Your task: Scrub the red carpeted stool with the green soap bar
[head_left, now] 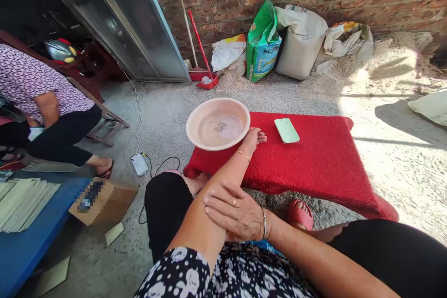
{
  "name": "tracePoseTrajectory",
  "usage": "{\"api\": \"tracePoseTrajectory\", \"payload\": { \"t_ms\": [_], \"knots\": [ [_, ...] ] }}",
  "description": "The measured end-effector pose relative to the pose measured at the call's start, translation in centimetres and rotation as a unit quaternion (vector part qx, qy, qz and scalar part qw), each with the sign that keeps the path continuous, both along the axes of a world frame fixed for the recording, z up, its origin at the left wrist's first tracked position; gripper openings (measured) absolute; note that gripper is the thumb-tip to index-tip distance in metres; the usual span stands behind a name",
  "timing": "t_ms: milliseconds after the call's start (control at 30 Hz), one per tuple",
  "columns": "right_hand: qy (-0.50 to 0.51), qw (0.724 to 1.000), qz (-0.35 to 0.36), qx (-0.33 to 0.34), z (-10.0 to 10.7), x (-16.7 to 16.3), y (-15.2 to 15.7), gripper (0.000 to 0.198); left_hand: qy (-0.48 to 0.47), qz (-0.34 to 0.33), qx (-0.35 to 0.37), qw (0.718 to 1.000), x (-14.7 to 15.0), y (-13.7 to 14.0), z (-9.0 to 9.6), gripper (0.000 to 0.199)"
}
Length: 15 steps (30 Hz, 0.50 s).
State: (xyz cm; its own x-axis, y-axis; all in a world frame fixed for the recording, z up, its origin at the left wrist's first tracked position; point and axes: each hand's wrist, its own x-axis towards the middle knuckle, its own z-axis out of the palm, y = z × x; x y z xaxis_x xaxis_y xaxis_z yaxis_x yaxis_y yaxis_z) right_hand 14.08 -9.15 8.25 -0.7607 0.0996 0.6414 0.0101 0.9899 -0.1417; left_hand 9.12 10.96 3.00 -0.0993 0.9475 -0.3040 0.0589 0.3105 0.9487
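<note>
My left arm reaches forward over the red-covered bench. My left hand is beside the basin's right rim, fingers stretched out and holding nothing. My right hand lies flat across my left forearm, its fingers extended and slightly apart. A pale pink plastic basin with shallow, cloudy water and some dark bits in it stands at the bench's left end. To the right of my left hand, a light green soap dish rests on the red cloth.
Another person sits at the left. A blue table bears stacks of pale strips, beside a cardboard box. A white power strip with cords lies on the floor. Sacks and a red dustpan stand by the brick wall.
</note>
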Motion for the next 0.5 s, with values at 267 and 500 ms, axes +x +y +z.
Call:
{"api": "tracePoseTrajectory", "payload": {
  "t_ms": [267,500],
  "knots": [
    [-0.113,0.991,0.035,-0.07,4.2,-2.9,3.4,0.077,0.291,-0.228,0.16,0.915,2.1,-3.3,0.1,0.007],
    [-0.189,0.961,-0.134,-0.151,0.8,3.0,8.9,0.073,0.411,-0.314,0.2,0.832,1.2,-6.0,1.0,0.02]
  ]
}}
